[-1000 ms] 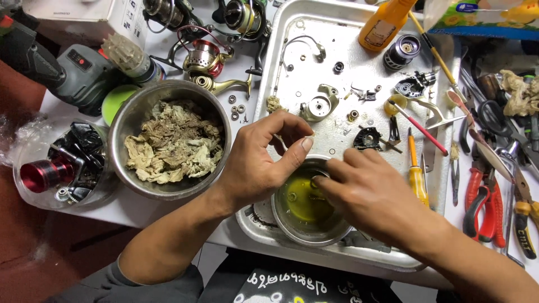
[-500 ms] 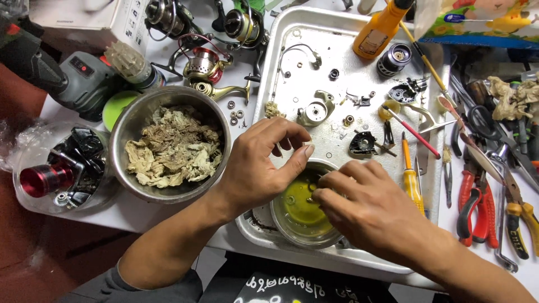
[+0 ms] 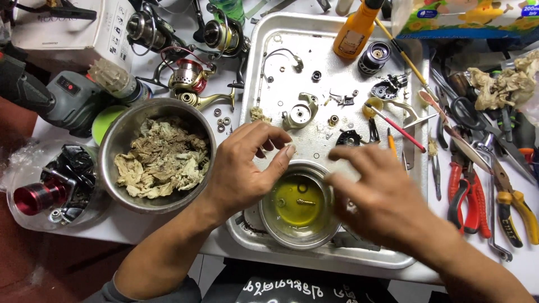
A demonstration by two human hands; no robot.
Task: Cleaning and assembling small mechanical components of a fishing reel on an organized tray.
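Hands [image 3: 314, 179] over oil bowl [image 3: 281, 235]: left pinched, contents unclear; right spread, blurred.

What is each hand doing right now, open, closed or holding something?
Left hand: fingers curled at the rim of the small bowl of yellow liquid; any held part cannot be told.
Right hand: open, blurred, holding nothing visible.

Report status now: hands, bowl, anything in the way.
Left hand and right hand open above small bowl. Yellow liquid, a screw inside. Nothing blocking.
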